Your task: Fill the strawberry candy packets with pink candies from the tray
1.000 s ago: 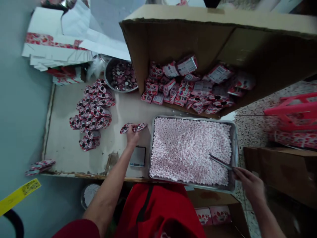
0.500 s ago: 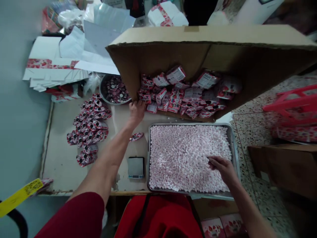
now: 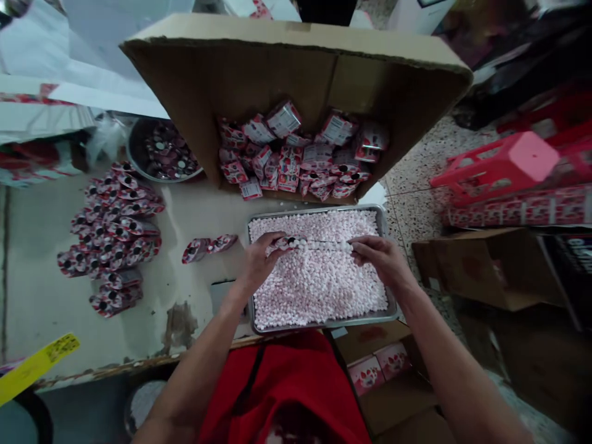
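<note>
From my end, the left forearm partly hides a scale; the left hand pinches a half-covered packet, the right hand a scoop of white pellets, above the pellet-filled metal tray.

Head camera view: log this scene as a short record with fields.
Left hand: holds a small red-and-white printed packet
Right hand: holds a slim, straight, dark-edged scoop bearing pale round pellets
Scoop tip: at or near the packet; contact unclear
Below: shallow rectangular metal tray spread with more pellets
Left of tray: two red-and-white packets lying together, then a larger heap of packets
Beyond: large open brown cardboard box with packets inside; round metal bowl of small shiny pieces at its left
</note>
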Demonstrator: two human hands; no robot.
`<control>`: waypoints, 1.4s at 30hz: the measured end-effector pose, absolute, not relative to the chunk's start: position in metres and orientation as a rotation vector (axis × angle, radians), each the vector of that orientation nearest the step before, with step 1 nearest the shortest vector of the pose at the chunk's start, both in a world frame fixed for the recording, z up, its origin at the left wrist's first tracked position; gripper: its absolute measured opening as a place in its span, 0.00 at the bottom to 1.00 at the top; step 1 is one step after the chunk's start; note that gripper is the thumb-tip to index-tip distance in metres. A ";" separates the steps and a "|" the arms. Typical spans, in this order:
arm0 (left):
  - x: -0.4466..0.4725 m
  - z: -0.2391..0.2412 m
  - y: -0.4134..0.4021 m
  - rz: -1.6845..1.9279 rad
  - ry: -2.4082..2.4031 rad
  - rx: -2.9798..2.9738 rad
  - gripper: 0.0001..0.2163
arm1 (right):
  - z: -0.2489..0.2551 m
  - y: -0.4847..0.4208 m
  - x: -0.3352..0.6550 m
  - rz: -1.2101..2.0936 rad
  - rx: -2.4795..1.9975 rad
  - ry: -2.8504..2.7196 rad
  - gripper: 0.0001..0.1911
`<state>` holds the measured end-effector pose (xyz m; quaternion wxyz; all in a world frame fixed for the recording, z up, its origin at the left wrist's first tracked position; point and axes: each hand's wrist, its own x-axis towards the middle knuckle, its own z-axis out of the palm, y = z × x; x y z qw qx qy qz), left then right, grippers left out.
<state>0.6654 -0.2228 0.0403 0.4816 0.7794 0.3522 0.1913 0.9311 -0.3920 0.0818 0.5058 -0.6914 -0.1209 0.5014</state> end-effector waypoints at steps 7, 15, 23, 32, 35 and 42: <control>0.669 0.021 -0.242 0.390 0.794 1.893 0.14 | 0.120 -0.386 0.907 0.876 -2.141 -0.925 0.13; 0.669 0.003 -0.248 0.373 0.774 1.780 0.14 | 0.152 -0.412 0.887 0.514 -2.286 -1.219 0.14; 0.662 -0.028 -0.235 0.353 0.791 1.889 0.19 | -0.014 -0.484 0.943 0.859 -2.059 -0.224 0.24; 0.677 0.006 -0.252 0.374 0.872 2.103 0.14 | 0.003 -0.494 0.945 1.076 -1.799 -0.078 0.23; 0.686 0.018 -0.257 0.332 0.822 2.130 0.15 | 0.033 -0.497 0.952 1.165 -1.734 -0.068 0.23; 0.696 0.027 -0.261 0.322 0.802 2.115 0.16 | 0.095 -0.427 0.928 1.068 -1.876 -0.475 0.16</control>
